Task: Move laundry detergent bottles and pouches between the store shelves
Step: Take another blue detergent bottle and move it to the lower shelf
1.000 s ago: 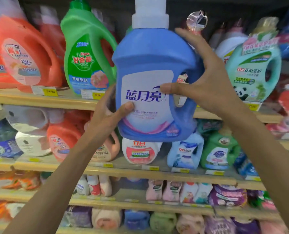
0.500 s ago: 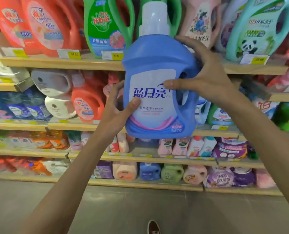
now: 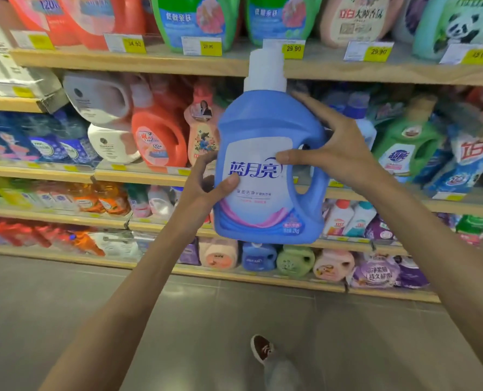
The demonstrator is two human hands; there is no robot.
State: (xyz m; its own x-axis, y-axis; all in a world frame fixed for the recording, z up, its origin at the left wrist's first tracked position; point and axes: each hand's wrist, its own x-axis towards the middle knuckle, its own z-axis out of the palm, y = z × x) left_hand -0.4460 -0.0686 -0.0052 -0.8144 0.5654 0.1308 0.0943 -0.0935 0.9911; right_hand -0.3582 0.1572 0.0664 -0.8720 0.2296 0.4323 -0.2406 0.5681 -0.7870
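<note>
I hold a large blue detergent bottle (image 3: 265, 131) with a white cap and a white label upright in front of the shelves, at the height of the second shelf. My left hand (image 3: 203, 187) grips its lower left side, thumb on the label. My right hand (image 3: 336, 148) wraps its upper right side by the handle, thumb across the label. The bottle hangs in the air and touches no shelf.
The wooden shelves (image 3: 150, 62) are packed. Orange (image 3: 161, 136), green (image 3: 198, 18) and pink (image 3: 203, 128) bottles stand behind and above. Pouches (image 3: 375, 273) and small bottles (image 3: 258, 256) fill the lower shelves. Grey floor lies below, with my shoe (image 3: 261, 348) on it.
The view has tilted downward, so the shelves have slid up and the floor shows. The blue bottle has come lower, from the top shelf level to the second shelf. Both hands keep their grip.
</note>
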